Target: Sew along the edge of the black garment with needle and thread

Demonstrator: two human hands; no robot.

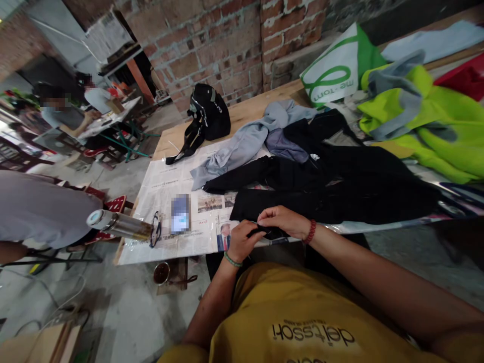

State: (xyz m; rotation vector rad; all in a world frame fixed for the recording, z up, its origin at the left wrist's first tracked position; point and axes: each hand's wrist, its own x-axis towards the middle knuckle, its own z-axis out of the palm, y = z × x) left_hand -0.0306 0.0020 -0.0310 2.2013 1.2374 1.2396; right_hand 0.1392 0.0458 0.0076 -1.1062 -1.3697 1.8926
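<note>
At the table's near edge, my left hand is closed on the edge of a black garment, its thumb and fingers pinching the dark cloth. My right hand is close beside it, fingertips pressed together over the same edge. A thin pale sliver shows at the right fingertips, too small to name. The garment lies spread across the table beyond both hands, one long dark part reaching to the right. Part of the cloth between my hands is hidden by the fingers.
Newspaper covers the table's left part, with a phone, glasses and a steel bottle. Behind are a black bag, grey cloth, a green-white bag and yellow-green clothes. A person sits left.
</note>
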